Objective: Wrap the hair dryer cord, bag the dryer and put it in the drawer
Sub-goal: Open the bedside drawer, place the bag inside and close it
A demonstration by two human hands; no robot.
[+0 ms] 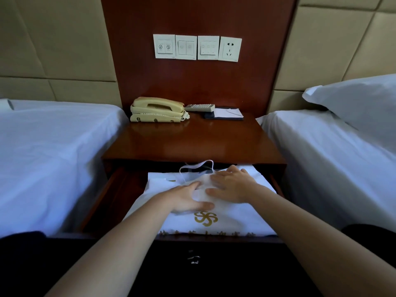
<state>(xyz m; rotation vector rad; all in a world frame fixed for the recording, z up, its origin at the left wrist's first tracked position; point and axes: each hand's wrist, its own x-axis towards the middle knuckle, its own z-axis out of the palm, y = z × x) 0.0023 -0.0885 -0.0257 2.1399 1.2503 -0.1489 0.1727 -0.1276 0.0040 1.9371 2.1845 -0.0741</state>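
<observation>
A white cloth bag [162,183] with a gold emblem lies inside the pulled-out drawer [120,189] of the wooden nightstand. Its white drawstring [194,166] loops up near the drawer's back. The hair dryer itself is hidden inside the bag. My left hand [188,198] lies flat on the bag's middle, fingers spread. Beside it, my right hand [232,185] presses flat on the bag a little further back, fingers apart. Neither hand grips anything.
On the nightstand top [192,142] stand a beige telephone [157,110], a remote control [199,107] and a notepad [225,113]. White beds flank it, left [53,146] and right [332,157]. Wall switches and a socket [230,49] sit above.
</observation>
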